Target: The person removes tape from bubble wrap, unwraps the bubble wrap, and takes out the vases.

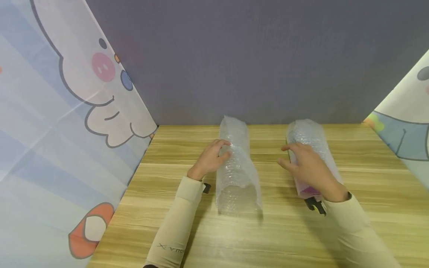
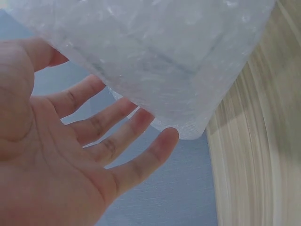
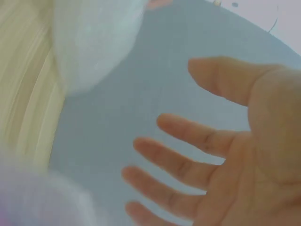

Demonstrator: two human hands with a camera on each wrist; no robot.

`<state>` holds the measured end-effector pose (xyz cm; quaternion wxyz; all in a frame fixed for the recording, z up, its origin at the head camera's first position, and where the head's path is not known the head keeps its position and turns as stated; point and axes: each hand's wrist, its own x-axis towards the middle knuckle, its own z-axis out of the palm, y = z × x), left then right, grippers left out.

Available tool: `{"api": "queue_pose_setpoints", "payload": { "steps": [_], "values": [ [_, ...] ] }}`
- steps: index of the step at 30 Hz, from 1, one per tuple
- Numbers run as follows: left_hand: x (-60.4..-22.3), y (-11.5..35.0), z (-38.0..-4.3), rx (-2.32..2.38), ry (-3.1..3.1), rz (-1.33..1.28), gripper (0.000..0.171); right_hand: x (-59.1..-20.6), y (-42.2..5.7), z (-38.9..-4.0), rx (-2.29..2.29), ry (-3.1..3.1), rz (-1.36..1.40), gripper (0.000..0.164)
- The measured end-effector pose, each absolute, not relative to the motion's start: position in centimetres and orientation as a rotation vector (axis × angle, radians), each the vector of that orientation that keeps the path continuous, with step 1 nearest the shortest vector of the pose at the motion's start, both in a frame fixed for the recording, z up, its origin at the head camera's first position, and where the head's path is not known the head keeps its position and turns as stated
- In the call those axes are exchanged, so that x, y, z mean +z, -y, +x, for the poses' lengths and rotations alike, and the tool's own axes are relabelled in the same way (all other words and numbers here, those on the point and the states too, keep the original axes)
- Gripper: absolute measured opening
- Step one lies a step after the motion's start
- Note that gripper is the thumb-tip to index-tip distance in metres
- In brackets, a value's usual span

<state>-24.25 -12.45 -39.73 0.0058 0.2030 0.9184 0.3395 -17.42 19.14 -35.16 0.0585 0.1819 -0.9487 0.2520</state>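
A clear bubble wrap bag [image 1: 234,167] lies on the wooden table, its near end gaping. My left hand [image 1: 210,158] is at the bag's left side. In the left wrist view, the relaxed fingers of that hand [image 2: 80,127] meet the edge of the bubble wrap [image 2: 155,56], and some fingertips are hidden behind it. To the right lies a second bubble wrap package [image 1: 310,137], with something pink showing at its near end. Above this package is my right hand [image 1: 310,165], fingers spread and holding nothing. The right wrist view also shows the right hand [image 3: 225,155] with its fingers apart.
The wood-grain table [image 1: 161,178] ends at a grey panel [image 1: 254,63] at the back. Cartoon-printed sheets stand on the left [image 1: 67,123] and right [image 1: 409,108]. A dark strap [image 1: 315,205] shows under the right wrist.
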Motion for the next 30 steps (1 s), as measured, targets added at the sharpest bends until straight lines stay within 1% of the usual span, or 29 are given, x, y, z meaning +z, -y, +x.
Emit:
{"api": "queue_pose_setpoints", "payload": {
  "steps": [4,8,13,20,30],
  "values": [
    [-39.7,12.4,-24.3,1.071,-2.875,0.617,0.040,-34.9,-15.8,-18.9,0.878,2.883,0.622,0.038],
    [-39.8,12.3,-24.4,1.068,-2.874,0.600,0.039,-35.5,-13.0,-20.4,0.989,2.874,0.690,0.028],
    [-39.9,12.2,-24.3,1.070,-2.870,0.573,0.038,-36.3,-10.7,-21.6,1.125,2.876,0.729,0.025],
    [-40.2,12.1,-24.1,1.088,-2.873,0.588,0.038,-37.5,-9.6,-22.2,1.109,2.926,0.714,0.030],
    [-40.2,11.9,-24.2,1.088,-2.872,0.590,0.038,-37.6,-9.1,-23.0,0.934,2.890,0.662,0.015]
  ]
}}
